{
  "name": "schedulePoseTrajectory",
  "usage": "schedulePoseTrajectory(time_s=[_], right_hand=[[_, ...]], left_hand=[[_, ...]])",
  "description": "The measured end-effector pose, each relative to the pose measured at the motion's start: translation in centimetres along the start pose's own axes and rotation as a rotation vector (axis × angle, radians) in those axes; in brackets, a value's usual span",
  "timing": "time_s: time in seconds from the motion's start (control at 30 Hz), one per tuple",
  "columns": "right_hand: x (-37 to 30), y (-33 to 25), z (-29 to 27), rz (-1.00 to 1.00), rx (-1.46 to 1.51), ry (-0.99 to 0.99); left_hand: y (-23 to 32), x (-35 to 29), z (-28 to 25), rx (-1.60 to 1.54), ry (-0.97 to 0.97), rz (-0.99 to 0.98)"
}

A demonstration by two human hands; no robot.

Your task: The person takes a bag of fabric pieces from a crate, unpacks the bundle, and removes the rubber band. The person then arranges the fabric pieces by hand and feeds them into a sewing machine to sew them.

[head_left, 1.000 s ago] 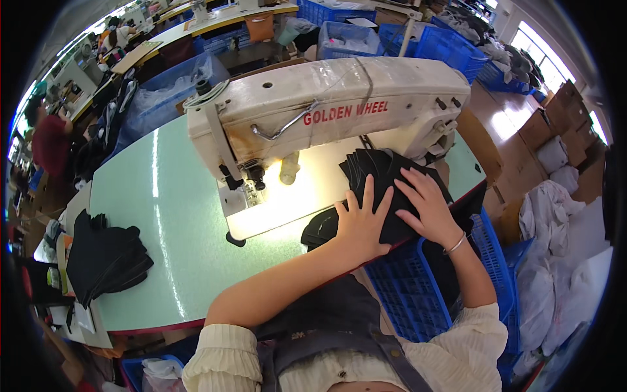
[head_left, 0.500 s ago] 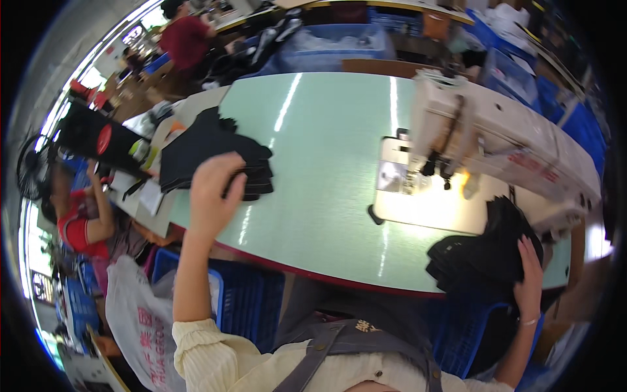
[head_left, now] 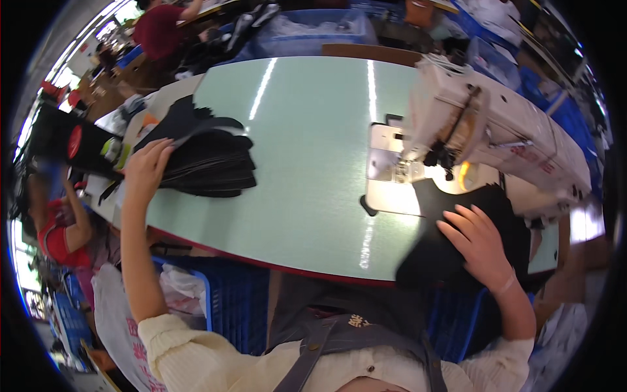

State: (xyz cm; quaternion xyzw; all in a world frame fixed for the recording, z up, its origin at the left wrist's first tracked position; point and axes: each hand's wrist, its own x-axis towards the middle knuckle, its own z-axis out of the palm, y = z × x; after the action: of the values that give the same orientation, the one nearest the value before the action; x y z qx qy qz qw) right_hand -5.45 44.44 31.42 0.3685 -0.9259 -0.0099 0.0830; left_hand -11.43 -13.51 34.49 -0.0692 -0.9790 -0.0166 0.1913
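Observation:
On the left of the pale green table [head_left: 307,157] lies a stack of black cut fabric pieces [head_left: 212,163]. My left hand [head_left: 149,160] is at the stack's left edge, fingers closed on the top piece, which lifts a little off those below. At the right, more black fabric [head_left: 424,251] lies by the table's front edge, its far corner on the lit plate of the sewing machine [head_left: 496,124]. Over this fabric my right hand [head_left: 477,242] lies flat, fingers spread. Whatever is under the palm is hidden.
Blue crates [head_left: 238,307] stand below the table front, beside a white plastic bag [head_left: 121,326]. A black cylinder-shaped object [head_left: 91,144] is past the stack. One person in red [head_left: 62,235] sits at left; another [head_left: 157,32] is at the far left. A blue bin [head_left: 313,32] stands behind the table.
My left hand has moved left from the top of the stack to its edge and taken hold of a piece. My right hand has shifted left onto the fabric, which now reaches the machine plate.

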Motion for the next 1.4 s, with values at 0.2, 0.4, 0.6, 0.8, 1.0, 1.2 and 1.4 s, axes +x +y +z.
schedulePoseTrajectory(time_s=[0.2, 0.4, 0.6, 0.8, 1.0, 1.2, 1.4], right_hand=[[5.5, -0.1, 2.6, -0.17, 0.086, 0.119], [6.0, 1.4, 4.3, -0.15, -0.04, 0.124], [6.3, 2.6, 6.4, -0.449, -0.129, 0.331], [5.2, 3.5, 5.9, -0.323, -0.031, 0.134], [4.4, 0.9, 5.4, -0.338, 0.027, 0.161], [4.6, 1.1, 5.8, -0.141, 0.078, 0.122], [4.0, 0.1, 5.5, -0.023, 0.017, 0.016]], left_hand=[[-0.9, 1.8, 0.1, -0.086, 0.021, -0.015], [15.2, 2.9, 0.0, -0.355, 0.136, 0.316], [27.2, -0.3, 10.3, -0.529, 0.009, 0.764], [28.3, 0.4, 8.8, -0.63, -0.408, 0.783], [30.2, 0.4, 8.2, -0.154, 0.048, 0.972], [32.0, 0.6, 11.1, -0.138, -0.139, 0.828], [32.6, -0.5, 11.3, -0.077, -0.117, 0.791]])
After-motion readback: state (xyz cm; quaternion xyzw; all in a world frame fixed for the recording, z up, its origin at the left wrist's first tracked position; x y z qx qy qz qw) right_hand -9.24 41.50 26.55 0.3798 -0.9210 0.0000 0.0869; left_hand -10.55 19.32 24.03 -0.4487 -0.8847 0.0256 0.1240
